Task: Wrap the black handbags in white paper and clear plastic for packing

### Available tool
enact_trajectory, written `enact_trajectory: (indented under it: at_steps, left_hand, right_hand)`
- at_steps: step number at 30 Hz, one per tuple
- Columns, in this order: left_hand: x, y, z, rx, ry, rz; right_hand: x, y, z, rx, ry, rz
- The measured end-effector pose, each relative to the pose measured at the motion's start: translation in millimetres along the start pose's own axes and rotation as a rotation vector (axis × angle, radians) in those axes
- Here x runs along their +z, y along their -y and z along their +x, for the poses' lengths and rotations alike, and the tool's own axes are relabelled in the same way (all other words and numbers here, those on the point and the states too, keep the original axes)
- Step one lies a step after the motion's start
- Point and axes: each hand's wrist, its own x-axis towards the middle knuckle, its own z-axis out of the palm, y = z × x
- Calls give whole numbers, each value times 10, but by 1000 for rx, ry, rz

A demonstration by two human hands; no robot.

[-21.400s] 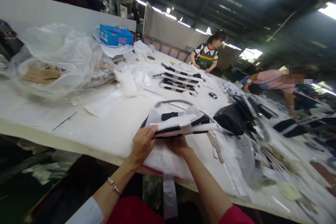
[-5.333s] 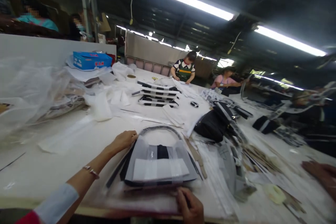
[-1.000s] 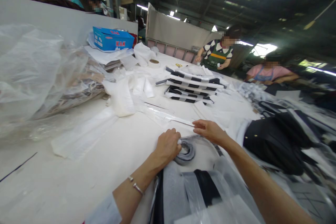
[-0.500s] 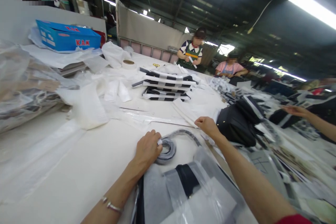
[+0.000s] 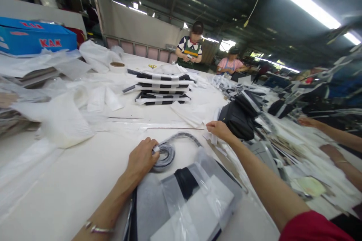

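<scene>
A dark bag wrapped in clear plastic and white paper strips (image 5: 186,199) lies in front of me on the white table (image 5: 70,180). Its grey strap is rolled into a coil (image 5: 164,153), and my left hand (image 5: 140,159) is closed on that coil, pressing it down. My right hand (image 5: 219,129) reaches further out, fingers pinched on the edge of a white paper sheet (image 5: 198,115) beside a black bag (image 5: 236,117).
A stack of wrapped black-and-white bags (image 5: 162,87) stands mid-table, with a tape roll (image 5: 117,67), a blue box (image 5: 34,40) and loose plastic sheets (image 5: 65,116) to the left. Two people (image 5: 190,50) work at the far end. Another person's arms (image 5: 330,133) reach in at right.
My left hand has stayed on the coiled strap while my right hand shifted outward to the white paper. The view swung right, and another person's arm came into view at the right.
</scene>
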Motion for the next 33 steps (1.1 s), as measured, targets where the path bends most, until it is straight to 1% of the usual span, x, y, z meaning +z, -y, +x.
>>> enact_trajectory:
  at_steps: [3, 6, 10, 14, 17, 21, 26, 29, 33]
  left_hand:
    - [-24, -13, -7, -5, 3, -4]
    - [-34, -14, -8, -3, 1, -7]
    - [-17, -4, 3, -6, -3, 8]
    - [-8, -3, 6, -3, -5, 7]
    - [-14, -5, -3, 1, -8, -1]
    - [-9, 3, -12, 17, -30, -6]
    - [2, 7, -9, 20, -44, -17]
    - [-6, 0, -16, 19, -44, -19]
    - [-18, -12, -28, 11, -35, -23]
  right_hand:
    - [29, -55, -101, -36, 76, -56]
    - [122, -25, -183, -46, 108, -148]
    - [263, 100, -215, -30, 88, -248]
    - [365, 190, -203, -8, 50, -281]
    - [350, 188, -186, 29, 34, -286]
    - [218, 109, -166, 79, 21, -256]
    - [93, 2, -149, 60, 25, -199]
    - [101, 1, -146, 45, 20, -191]
    - [200, 89, -154, -28, 53, -201]
